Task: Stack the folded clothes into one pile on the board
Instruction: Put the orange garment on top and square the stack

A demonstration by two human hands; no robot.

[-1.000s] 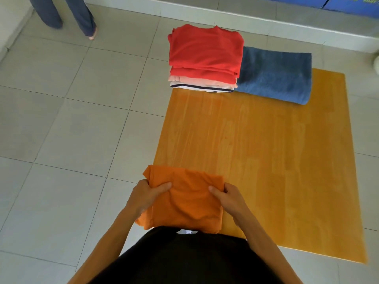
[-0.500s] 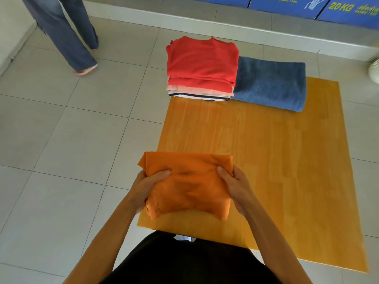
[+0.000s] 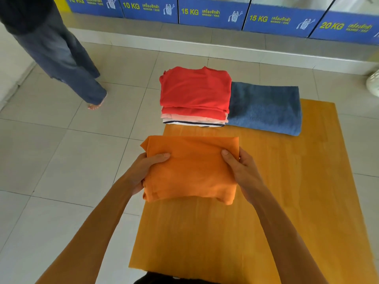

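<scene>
The folded orange garment (image 3: 190,171) is held flat above the wooden board (image 3: 297,191), over the board's left edge, its long axis running left to right and its folded edge turned toward the far side. The left hand (image 3: 143,171) grips its left side, thumb on top and fingers tucked beneath; the right hand (image 3: 242,171) grips its right side the same way, so both hands are closed on the cloth with the garment stretched between them.

Beyond the garment, at the board's far left corner, sits a pile of folded clothes (image 3: 194,95), red on top with pale pink and a white piece with a dark stripe below. It overhangs the far edge onto the tiled floor (image 3: 61,160). Touching its right side lies a folded blue towel (image 3: 264,109) along the far edge. Nothing lies between garment and pile.

Another person's legs in wide jeans (image 3: 61,62) stand on the floor, far left. Blue panels (image 3: 211,15) marked 10, 15 and 20 KG line the back.
</scene>
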